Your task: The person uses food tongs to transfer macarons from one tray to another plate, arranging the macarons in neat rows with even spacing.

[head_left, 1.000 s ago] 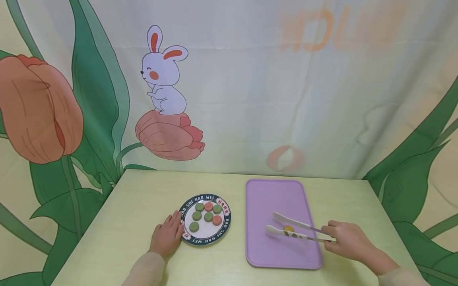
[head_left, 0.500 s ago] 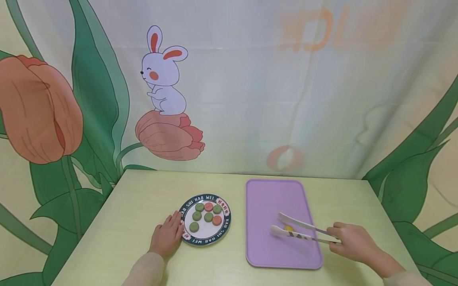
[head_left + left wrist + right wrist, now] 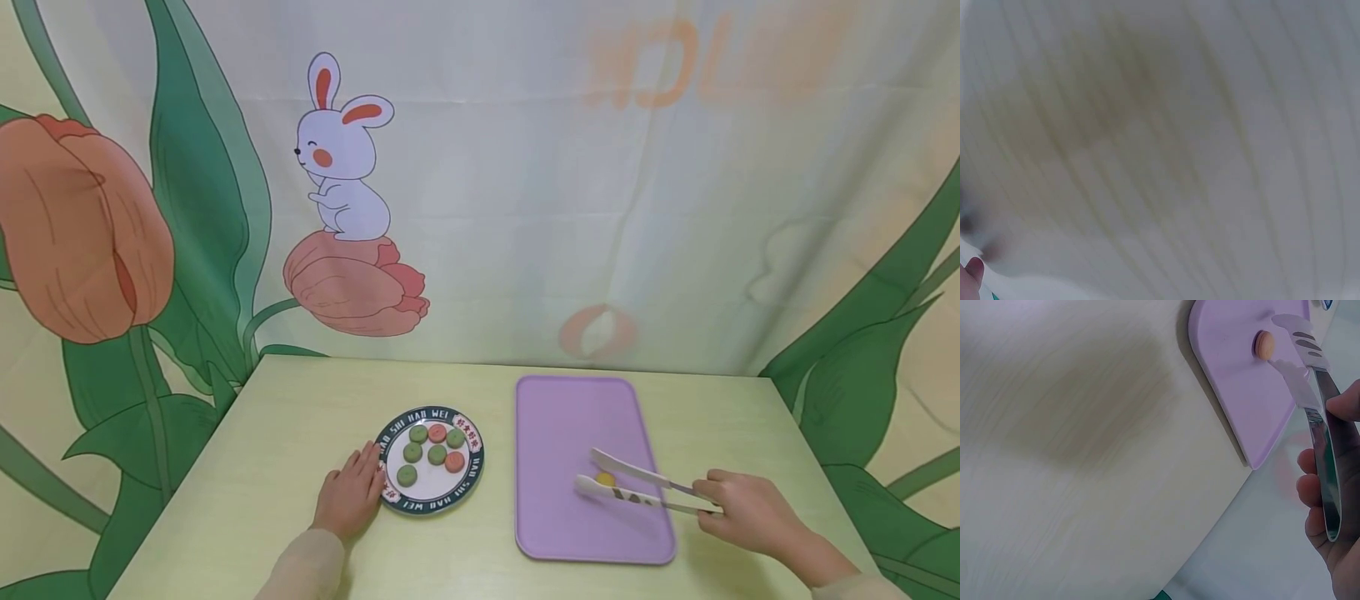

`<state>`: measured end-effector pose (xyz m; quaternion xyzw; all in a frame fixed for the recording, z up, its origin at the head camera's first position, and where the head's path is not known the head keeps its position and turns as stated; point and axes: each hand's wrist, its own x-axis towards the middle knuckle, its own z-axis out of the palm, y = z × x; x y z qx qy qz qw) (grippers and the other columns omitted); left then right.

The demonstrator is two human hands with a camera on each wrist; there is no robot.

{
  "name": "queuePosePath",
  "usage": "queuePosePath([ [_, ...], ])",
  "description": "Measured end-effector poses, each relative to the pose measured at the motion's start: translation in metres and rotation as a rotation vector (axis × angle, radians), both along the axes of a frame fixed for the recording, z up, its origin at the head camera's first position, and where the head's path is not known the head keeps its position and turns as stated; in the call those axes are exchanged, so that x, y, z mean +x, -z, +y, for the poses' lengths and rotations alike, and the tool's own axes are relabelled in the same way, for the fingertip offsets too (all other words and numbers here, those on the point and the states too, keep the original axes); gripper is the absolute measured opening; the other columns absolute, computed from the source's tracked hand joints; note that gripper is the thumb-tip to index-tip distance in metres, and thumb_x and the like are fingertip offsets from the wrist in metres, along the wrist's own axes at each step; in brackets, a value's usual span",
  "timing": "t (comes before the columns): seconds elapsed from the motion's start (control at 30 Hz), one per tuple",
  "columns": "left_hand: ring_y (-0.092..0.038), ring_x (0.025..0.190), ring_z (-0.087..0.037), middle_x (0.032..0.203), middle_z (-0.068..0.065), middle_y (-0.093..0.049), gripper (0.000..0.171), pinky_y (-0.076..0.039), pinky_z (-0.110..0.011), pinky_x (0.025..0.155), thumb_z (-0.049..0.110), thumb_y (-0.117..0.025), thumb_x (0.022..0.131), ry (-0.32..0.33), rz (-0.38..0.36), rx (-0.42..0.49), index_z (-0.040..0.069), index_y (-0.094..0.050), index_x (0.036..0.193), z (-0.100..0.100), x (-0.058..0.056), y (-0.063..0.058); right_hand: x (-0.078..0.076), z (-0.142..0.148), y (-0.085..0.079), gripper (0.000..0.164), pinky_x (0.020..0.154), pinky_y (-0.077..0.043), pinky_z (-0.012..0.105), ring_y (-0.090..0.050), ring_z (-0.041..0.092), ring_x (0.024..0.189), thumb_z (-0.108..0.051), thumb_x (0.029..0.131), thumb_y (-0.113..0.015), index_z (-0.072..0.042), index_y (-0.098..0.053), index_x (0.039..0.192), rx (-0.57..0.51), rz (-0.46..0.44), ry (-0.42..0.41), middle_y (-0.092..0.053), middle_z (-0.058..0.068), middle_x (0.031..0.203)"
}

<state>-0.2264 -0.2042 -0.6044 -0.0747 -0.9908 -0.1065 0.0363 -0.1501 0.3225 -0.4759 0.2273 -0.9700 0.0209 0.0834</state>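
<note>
My right hand [image 3: 746, 510] grips a pair of tongs [image 3: 637, 497] with white, dark-patterned ends and metal arms. Its two tips are spread apart over the purple tray [image 3: 570, 408]. A small yellow-orange macaron [image 3: 606, 480] lies on the tray, partly covered by the near tong arm in the head view; in the right wrist view the macaron [image 3: 1264, 345] sits just off the parted tips. My left hand [image 3: 348, 493] rests on the table, relaxed fingertips at the left rim of a round plate [image 3: 471, 479]. Several green macarons [image 3: 437, 455] and two pink macarons [image 3: 454, 462] lie on that plate.
The pale wood-grain table [image 3: 285, 425] carries the plate left of the tray, a strip of tabletop between them. A printed curtain [image 3: 487, 208] with a rabbit and tulips hangs right behind the table's back edge. In the left wrist view, mostly blurred tabletop [image 3: 1241, 187] shows.
My right hand has drawn the tongs a little to the right and slightly toward me, tips still apart. The yellow-orange macaron, the plate and my left hand have stayed in place.
</note>
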Motion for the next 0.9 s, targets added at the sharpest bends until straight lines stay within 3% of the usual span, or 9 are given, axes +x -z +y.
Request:
queuePosePath([
  [0.9,-0.035,0.127,-0.032,0.142,-0.009,-0.033,0.052,-0.036,-0.050,0.093,0.034,-0.035,0.093,0.002,0.009,-0.007,0.007,-0.032,0.137,-0.0007,-0.0002,0.0016,0.0050,0.0037,0.0013,0.010,0.041,-0.024,0.016,-0.028,-0.001,0.049,-0.020,0.065,-0.064,-0.019,-0.062,0.075,-0.006,-0.078,0.039,-0.041,-0.013,0.060],
])
